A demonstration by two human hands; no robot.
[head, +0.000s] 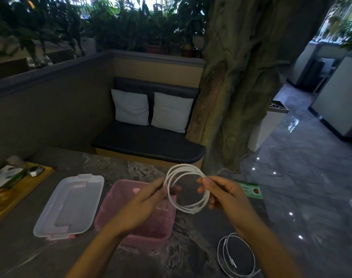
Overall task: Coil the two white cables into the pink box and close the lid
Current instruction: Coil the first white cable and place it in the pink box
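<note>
Two bare hands held a coiled white cable (188, 188) in the air above the far right corner of an open pink box (139, 213). The left hand (149, 201) had its grip pinched shut on the left side of the coil, and the right hand (223, 194) had its grip closed on the right side, thumb and fingers pressing the loops together. The pink box sat on a dark marbled counter (20, 253), near the middle. Its clear lid (71, 205) lay flat just left of it, off the box. A second white cable (236, 255) lay in a loose loop on the counter to the near right, under the right forearm.
</note>
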